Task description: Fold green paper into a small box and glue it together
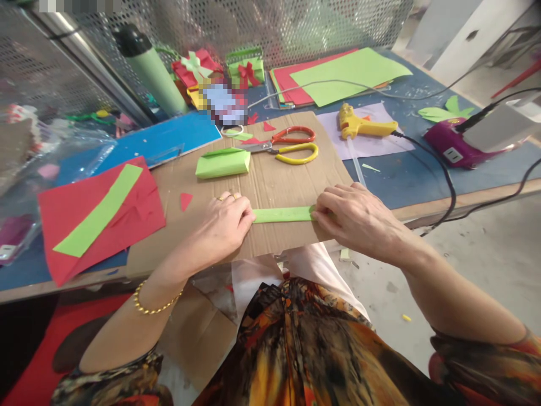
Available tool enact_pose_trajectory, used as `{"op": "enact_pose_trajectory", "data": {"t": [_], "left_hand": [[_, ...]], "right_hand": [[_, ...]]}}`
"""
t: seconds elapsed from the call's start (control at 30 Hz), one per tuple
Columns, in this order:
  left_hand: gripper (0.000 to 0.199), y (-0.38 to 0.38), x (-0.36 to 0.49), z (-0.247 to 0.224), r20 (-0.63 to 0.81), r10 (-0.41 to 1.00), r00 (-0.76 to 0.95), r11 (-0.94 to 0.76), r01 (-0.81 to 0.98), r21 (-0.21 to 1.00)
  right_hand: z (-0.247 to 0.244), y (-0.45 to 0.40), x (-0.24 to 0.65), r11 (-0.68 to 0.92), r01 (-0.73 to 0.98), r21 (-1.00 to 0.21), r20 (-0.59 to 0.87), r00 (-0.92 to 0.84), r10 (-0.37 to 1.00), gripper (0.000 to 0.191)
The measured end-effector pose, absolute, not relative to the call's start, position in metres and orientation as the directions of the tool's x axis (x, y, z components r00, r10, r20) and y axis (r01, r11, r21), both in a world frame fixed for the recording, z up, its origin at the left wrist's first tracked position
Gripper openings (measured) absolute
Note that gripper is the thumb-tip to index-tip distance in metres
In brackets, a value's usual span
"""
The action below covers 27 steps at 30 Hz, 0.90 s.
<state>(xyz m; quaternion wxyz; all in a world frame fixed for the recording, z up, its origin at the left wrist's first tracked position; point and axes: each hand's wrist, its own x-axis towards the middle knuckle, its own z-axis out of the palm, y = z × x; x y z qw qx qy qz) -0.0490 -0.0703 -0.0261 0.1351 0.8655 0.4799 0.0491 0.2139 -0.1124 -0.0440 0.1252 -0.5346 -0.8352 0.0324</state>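
Observation:
A narrow light-green strip (284, 215), looking like craft foam or paper, lies across the cardboard sheet (270, 242) near its front edge. My left hand (228, 223) is closed on its left end, and my right hand (346, 214) pinches the right end. Between the two hands the strip runs nearly straight. Just behind it sits a small folded green packet (222, 164). Scissors (291, 145) with one red and one yellow handle lie partly open beyond the strip. A small red scrap (185, 201) rests beside my left hand.
On the left, a red sheet (139, 208) carries another green strip (99, 211). A yellow glue gun (363, 124) lies on pale paper at right, its cord running to a purple power block (452, 144). Green and red sheets (350, 76), a phone (224, 102) and a green bottle (156, 79) are behind.

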Motion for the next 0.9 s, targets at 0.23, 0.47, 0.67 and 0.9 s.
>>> {"op": "enact_pose_trajectory", "data": {"t": [0.23,0.47,0.67,0.9], "left_hand": [[0.024,-0.073,-0.052,-0.031,-0.006,0.907,0.421,-0.406,0.878,0.252],[0.02,-0.079,-0.064,-0.042,0.081,0.937,0.339,-0.347,0.882,0.32],[0.019,-0.078,-0.068,-0.044,0.101,0.943,0.316,-0.331,0.87,0.366],[0.018,-0.077,-0.069,-0.041,0.082,0.937,0.34,-0.343,0.845,0.41]], "right_hand": [[-0.05,-0.114,0.219,0.4,0.876,-0.271,0.227,-0.346,0.911,0.011],[-0.057,-0.12,0.223,0.41,0.857,-0.312,0.298,-0.321,0.899,0.008],[-0.059,-0.124,0.225,0.374,0.882,-0.287,0.267,-0.301,0.915,0.012],[-0.058,-0.127,0.222,0.358,0.892,-0.277,0.265,-0.288,0.92,0.018]]}}
